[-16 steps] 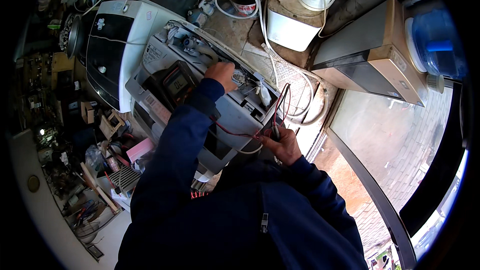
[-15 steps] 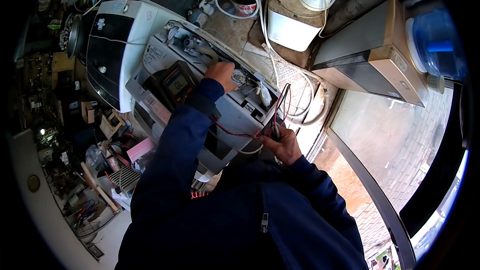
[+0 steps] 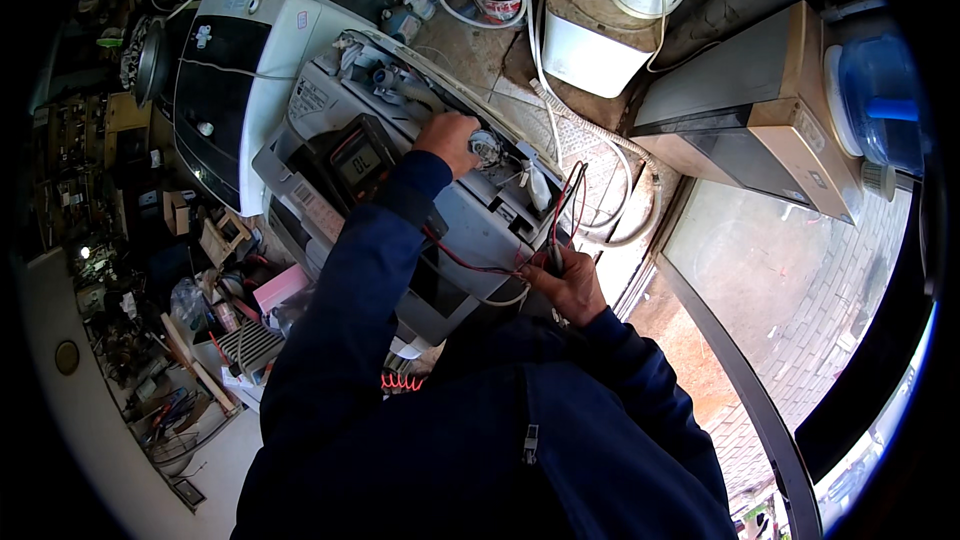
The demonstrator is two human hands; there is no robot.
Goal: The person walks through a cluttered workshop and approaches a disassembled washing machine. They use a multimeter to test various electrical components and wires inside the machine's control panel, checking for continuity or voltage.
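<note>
My left hand reaches into the opened top of a grey washing machine. Its fingers are curled down beside a round metallic part, and whatever they grip is hidden. A multimeter with a lit display rests on the machine, left of my left forearm. At the machine's near right corner, my right hand is closed around the test leads. Their red and black wires loop up above the hand, and a red wire runs left toward the multimeter. Hoses and wiring show inside the open compartment.
A white washing machine with a dark lid stands at left. White hoses trail over the floor behind. A beige and grey cabinet with a blue water bottle stands right, by a glass door. Cluttered tools lie lower left.
The view has shifted slightly. My left hand stays in the compartment beside the round part, and my right hand keeps hold of the leads with little movement.
</note>
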